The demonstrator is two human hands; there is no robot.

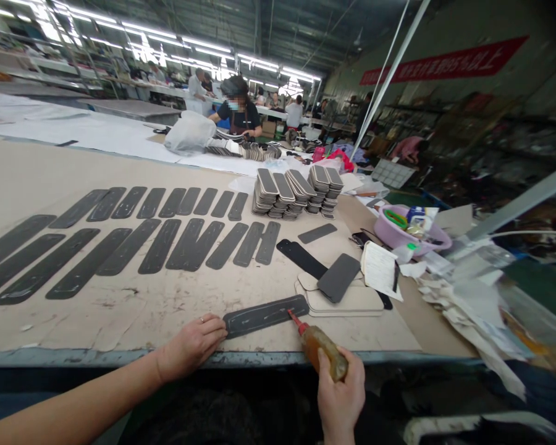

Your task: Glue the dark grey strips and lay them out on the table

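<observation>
A dark grey rounded strip [266,316] lies flat near the table's front edge, with thin wet lines along its border and short dabs in the middle. The fingers of my left hand [195,345], held together, grip its left end. In my right hand [341,386] is a glue bottle [323,351] with amber contents, tilted so its red nozzle [298,321] meets the strip's right end. Right of the strip lie beige panels [347,303], with a dark grey panel [339,278] and a black strip [301,256] beside and partly over them.
Rows of glue-marked dark strips [152,247] cover the table's left and middle. Stacks of light-edged pieces [278,193] stand behind. A notepad [380,270] and a purple basin [412,238] are at the right. Across the table, a person [238,114] works beside a plastic bag [189,131].
</observation>
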